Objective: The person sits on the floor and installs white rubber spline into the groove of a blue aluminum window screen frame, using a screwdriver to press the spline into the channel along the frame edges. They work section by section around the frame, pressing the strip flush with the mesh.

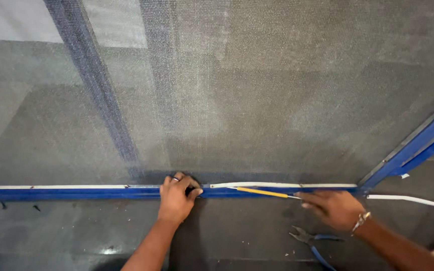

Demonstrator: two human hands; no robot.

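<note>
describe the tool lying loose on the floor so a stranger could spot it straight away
Start at the blue frame edging the grey mesh. Below its right stretch, beside the right hand, lie pliers, the only blue-handled tool resting loose on the floor.

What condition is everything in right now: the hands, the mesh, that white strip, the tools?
Left hand: pressed flat on the blue frame.
Right hand: gripping a yellow-handled tool, tip at the frame groove.
White strip: partly lifted out near the tool.
Mesh: spread over the frame.
Pliers: lying unused on the floor.
</note>
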